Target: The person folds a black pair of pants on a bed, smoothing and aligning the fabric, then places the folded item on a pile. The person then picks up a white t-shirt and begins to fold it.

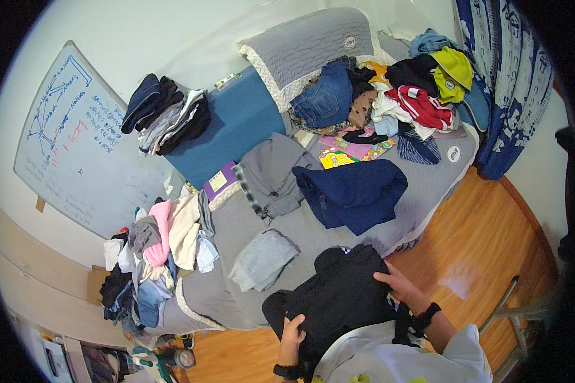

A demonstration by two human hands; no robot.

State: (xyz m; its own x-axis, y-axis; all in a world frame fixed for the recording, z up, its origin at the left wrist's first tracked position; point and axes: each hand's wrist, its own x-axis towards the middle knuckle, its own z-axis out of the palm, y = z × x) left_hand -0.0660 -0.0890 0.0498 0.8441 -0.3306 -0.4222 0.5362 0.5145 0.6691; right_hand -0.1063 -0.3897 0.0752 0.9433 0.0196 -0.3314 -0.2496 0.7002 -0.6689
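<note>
A black garment (340, 297) is held up in front of my body, over the near edge of the bed. My left hand (293, 330) grips its lower left side with the thumb on top. On the opposite side my right hand (396, 282) pinches its edge. Past the black garment, a folded light grey garment (264, 261) rests on the grey bedspread (235, 292). Farther up lie a navy blue garment (352, 191), loosely folded, and a grey garment with a plaid strip (275, 174).
A stack of folded clothes (167, 115) stands on a blue surface (247, 115) by the whiteboard (76, 139). Mixed clothes are heaped at the bed's left end (148, 268) and beside the pillow (311, 52). A metal-legged chair (508, 311) stands right on the wooden floor (474, 230).
</note>
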